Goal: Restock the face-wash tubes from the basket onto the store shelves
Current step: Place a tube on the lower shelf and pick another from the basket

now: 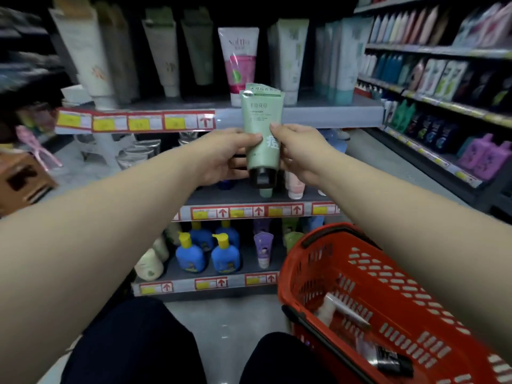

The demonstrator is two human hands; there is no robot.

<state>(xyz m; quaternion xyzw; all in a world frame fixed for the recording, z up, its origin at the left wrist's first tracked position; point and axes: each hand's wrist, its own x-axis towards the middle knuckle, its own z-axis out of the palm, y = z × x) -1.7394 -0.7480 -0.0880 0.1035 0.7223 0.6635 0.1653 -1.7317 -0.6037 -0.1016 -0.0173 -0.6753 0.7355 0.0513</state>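
Tube [262, 126] (inverted) between left hand [225, 157] and right hand [302, 152].

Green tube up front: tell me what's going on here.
A person is restocking. The left hand and the right hand pinch a pale green tube, held upright with its dark cap down, in front of the upper shelf, where other tubes already stand. It is not yet on a shelf. The red basket sits low on the right with a few items left inside, among them a white tube.

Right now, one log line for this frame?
left hand: holds green tube | right hand: holds it too | tube: cap down | red basket: white tube inside
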